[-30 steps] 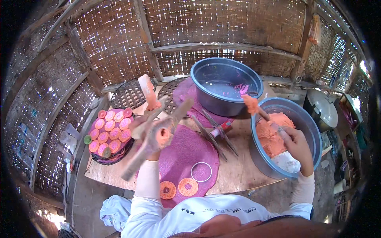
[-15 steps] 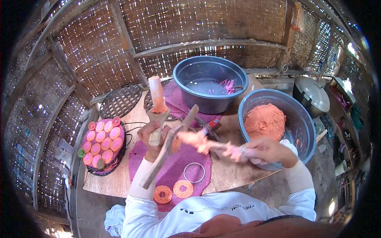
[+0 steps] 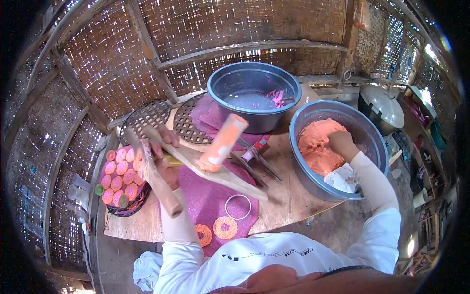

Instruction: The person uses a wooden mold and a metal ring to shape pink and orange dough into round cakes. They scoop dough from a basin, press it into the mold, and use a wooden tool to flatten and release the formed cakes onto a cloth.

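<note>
My left hand (image 3: 169,159) is wrapped round a wooden press with two long wooden pieces. One piece (image 3: 232,181) slants toward the middle of the table and bears a tube (image 3: 226,142) smeared with orange dough. The other wooden piece (image 3: 164,191) points down toward my sleeve. My right hand (image 3: 342,145) is sunk into a lump of orange dough (image 3: 318,132) in the blue-grey basin (image 3: 313,183) at the right. Its fingertips are hidden in the dough. A white patch (image 3: 341,179) lies below that hand, inside the basin.
A second basin (image 3: 254,117) with pink scraps stands at the back. A purple sheet (image 3: 205,196) carries a white ring (image 3: 238,207) and two orange lacy rounds (image 3: 225,228). At the left sits a tray of pink-and-orange rounds (image 3: 125,176). Metal tongs-like bars (image 3: 254,166) lie mid-table.
My right hand has moved from a dough-smeared, stick-like thing beside the press into the dough in the basin. My left hand has shifted left, and the press and its tube have turned and tilted.
</note>
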Demonstrator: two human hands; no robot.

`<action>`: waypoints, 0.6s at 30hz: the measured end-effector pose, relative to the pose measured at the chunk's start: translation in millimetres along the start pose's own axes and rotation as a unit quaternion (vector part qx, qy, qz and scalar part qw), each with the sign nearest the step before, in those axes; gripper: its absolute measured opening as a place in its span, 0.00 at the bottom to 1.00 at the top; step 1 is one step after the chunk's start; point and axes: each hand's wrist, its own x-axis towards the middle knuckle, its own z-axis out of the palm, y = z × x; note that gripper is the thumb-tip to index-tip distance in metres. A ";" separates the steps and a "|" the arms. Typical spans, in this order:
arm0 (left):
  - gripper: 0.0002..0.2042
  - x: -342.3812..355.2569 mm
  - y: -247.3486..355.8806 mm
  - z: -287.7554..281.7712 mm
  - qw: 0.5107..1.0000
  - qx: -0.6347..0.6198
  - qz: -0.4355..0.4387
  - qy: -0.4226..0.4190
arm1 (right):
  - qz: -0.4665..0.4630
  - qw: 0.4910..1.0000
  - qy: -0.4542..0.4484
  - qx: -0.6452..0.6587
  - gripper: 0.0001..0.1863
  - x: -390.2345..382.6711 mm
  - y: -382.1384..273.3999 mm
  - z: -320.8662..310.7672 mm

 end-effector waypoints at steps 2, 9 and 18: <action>0.16 -3.7 -6.0 0.3 0.990 -0.124 -0.056 -0.035 | -0.309 0.938 0.131 0.086 0.13 -12.3 -60.5 -63.9; 0.19 -16.4 -63.7 13.4 0.906 -0.388 -0.026 -0.169 | -0.268 0.041 -0.451 0.851 0.38 -87.5 -253.9 -102.7; 0.11 -92.7 1.1 -94.4 0.791 0.554 -0.243 0.091 | -0.116 0.327 -0.192 0.918 0.36 -72.6 -222.2 -86.6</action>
